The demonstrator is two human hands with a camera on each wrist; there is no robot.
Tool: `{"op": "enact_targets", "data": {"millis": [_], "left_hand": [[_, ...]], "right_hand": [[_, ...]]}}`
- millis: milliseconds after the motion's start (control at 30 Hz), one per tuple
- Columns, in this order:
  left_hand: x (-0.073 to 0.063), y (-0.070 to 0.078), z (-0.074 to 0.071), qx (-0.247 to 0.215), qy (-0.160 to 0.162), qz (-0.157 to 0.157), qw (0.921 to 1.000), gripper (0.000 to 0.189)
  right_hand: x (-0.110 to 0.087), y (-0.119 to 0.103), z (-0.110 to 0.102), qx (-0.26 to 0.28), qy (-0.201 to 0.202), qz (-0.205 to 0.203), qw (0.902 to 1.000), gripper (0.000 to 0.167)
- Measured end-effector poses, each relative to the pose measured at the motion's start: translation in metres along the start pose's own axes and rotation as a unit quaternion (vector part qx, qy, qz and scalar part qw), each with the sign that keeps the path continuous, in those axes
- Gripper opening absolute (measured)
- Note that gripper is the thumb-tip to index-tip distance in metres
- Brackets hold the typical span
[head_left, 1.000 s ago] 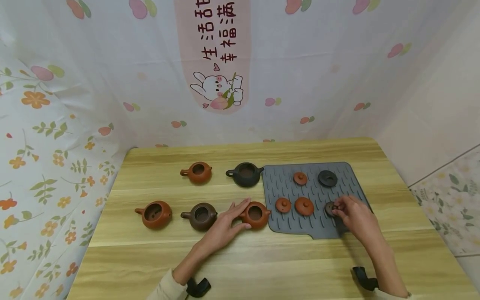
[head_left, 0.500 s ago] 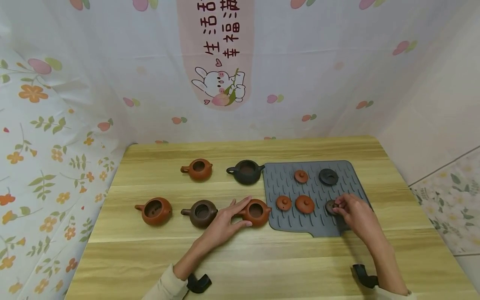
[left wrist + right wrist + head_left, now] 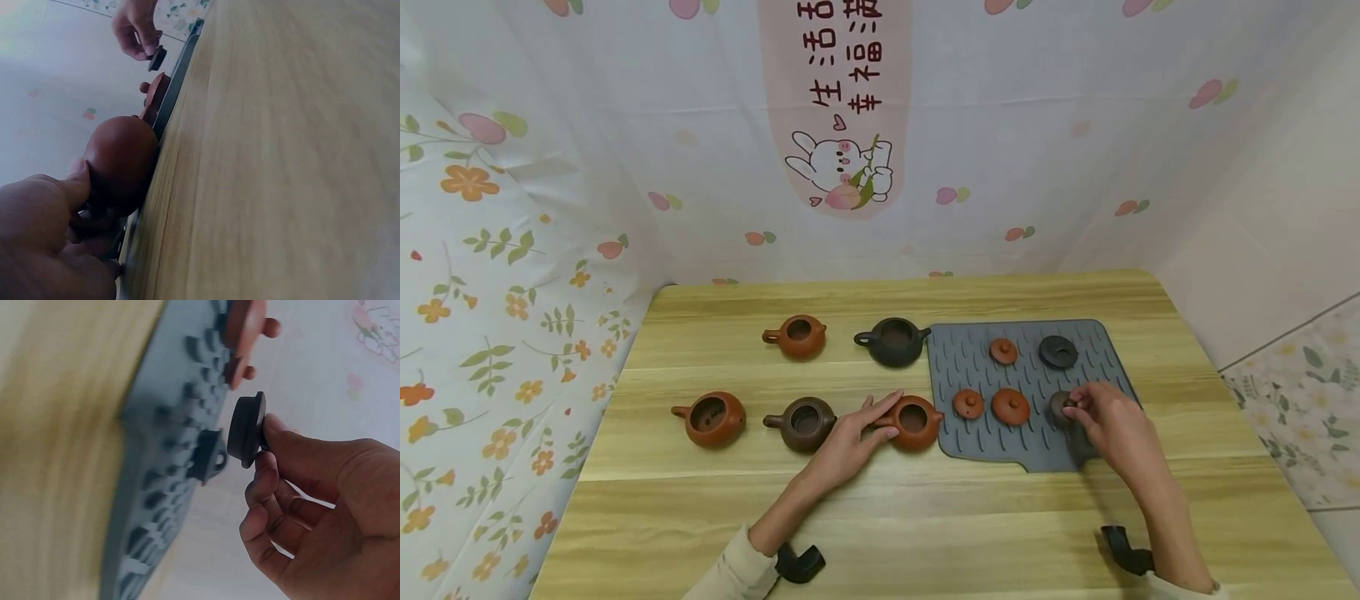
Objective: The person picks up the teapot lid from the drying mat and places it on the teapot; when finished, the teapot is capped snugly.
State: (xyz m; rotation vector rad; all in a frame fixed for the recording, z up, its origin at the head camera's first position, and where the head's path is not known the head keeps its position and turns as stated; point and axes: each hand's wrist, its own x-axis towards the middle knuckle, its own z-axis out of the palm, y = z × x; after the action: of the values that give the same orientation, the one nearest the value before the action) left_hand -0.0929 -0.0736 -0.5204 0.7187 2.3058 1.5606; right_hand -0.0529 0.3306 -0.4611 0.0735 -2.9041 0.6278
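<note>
My left hand (image 3: 853,440) has thumb and fingers clasped about the handle side of an orange teapot (image 3: 916,439), which stands mid-tabletop (image 3: 940,533), beside the left edge of the gray mat (image 3: 958,362). My right hand (image 3: 1116,423) pinches the brown lid (image 3: 249,430) by its knob, raised clear of the mat's right half. Done: all five pots are uncovered, the brown teapot (image 3: 806,439), the black teapot (image 3: 898,355) and two more orange teapots (image 3: 718,435) included. Left: no lid sits on a pot; the black lid (image 3: 1049,359) and three orange lids (image 3: 1011,417) lie on the mat. Whether the brown lid is being lifted or lowered, I cannot tell.
</note>
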Motion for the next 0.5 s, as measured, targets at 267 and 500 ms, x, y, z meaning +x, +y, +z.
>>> {"op": "enact_targets", "data": {"millis": [267, 500], "left_hand": [[0.000, -0.003, 0.004, -0.013, 0.020, 0.032, 0.9992, 0.052], [0.000, -0.004, 0.008, -0.037, 0.043, 0.062, 0.9965, 0.022]], "right_hand": [[-0.001, -0.030, -0.014, 0.009, 0.048, -0.047, 0.9977, 0.019], [0.001, -0.067, -0.013, 0.027, 0.049, -0.090, 0.9944, 0.020]]}}
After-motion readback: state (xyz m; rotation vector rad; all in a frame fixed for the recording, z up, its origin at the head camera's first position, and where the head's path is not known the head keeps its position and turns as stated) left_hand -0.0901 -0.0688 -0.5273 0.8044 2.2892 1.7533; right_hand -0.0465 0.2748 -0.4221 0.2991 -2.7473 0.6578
